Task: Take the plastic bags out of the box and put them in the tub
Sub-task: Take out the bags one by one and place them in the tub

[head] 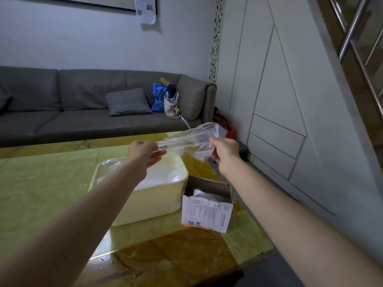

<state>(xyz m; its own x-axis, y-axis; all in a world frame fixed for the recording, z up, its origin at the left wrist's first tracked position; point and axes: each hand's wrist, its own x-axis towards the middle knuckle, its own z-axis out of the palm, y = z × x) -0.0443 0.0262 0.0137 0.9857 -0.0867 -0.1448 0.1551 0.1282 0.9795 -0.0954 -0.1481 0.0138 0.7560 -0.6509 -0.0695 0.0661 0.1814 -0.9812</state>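
Both arms reach forward over the worktop (51, 183), a glossy yellow-green and amber surface, and the two hands hold one clear plastic bag (186, 139) in the air between them. The left hand (143, 154) has its fingers curled together and pinches the bag's bunched, narrow end, which runs out from between thumb and fingers toward the right. The right hand (224, 151) grips the bag's wider end, fingers curled round the film, with loose plastic standing up above the knuckles and a crumpled fold hanging just below them. The bag is stretched roughly level between the two grips, above the far right corner of the tub (161, 195). This cream, round-cornered tub sits near the worktop's right edge, and clear film already lies inside it along its far left corner and right wall. Just beside the tub's right wall, touching or nearly so, stands the box (207, 212), a small printed carton with its top torn open; more folded plastic bags (207, 195) show inside it. The box is below the right forearm, close to the worktop's right edge. Beyond the worktop's far edge is a grey sofa (83, 112) with a checked cushion (128, 101) and a blue bag (160, 96).
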